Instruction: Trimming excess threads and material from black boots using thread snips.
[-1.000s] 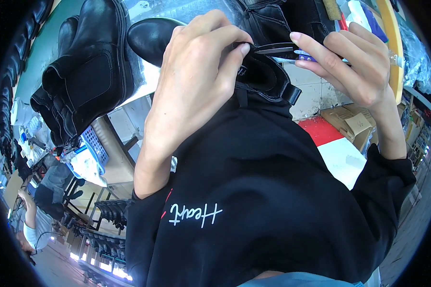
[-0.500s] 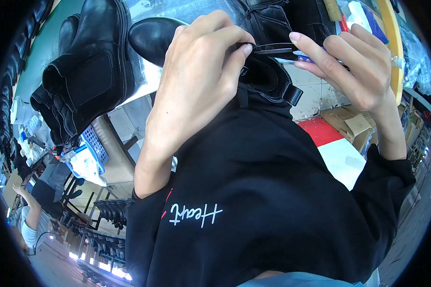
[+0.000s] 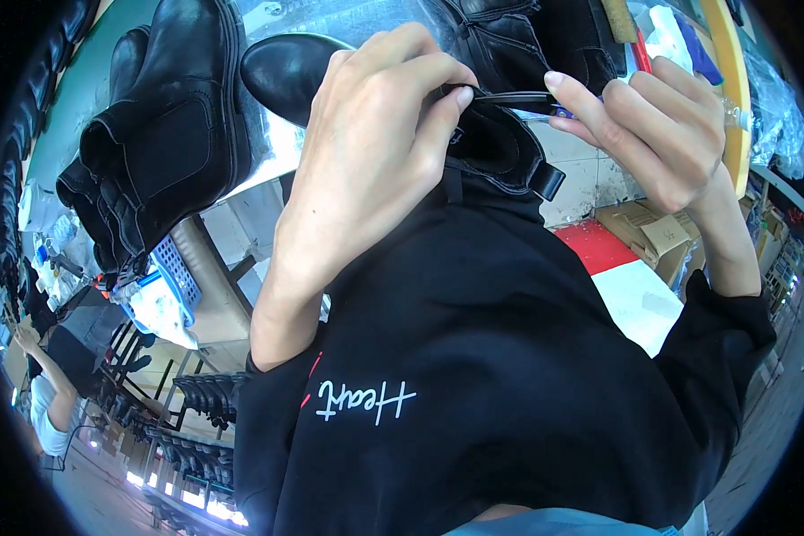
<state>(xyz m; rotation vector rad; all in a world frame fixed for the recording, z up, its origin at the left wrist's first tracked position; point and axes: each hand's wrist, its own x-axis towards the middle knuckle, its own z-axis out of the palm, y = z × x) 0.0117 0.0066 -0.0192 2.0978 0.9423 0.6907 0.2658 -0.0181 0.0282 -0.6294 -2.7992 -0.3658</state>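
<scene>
Upper centre: left hand (image 3: 375, 134) pinches the boot (image 3: 500, 147), probably stiff and best held by its rim; right hand (image 3: 652, 134) grips scissors (image 3: 523, 97).

Footwear workshop

Black boots (image 3: 170, 134) on the counter (image 3: 76, 112), dark footwear (image 3: 207, 397) lining racks (image 3: 192, 438) at lower left, cardboard boxes (image 3: 657, 237), and a co-worker (image 3: 52, 411) beyond.

Black boots (image 3: 174, 143) on a table (image 3: 79, 103) (green)

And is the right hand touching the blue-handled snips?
Touching. The head view shows it: the right hand has the blue-handled snips pinched between its fingers.
</scene>
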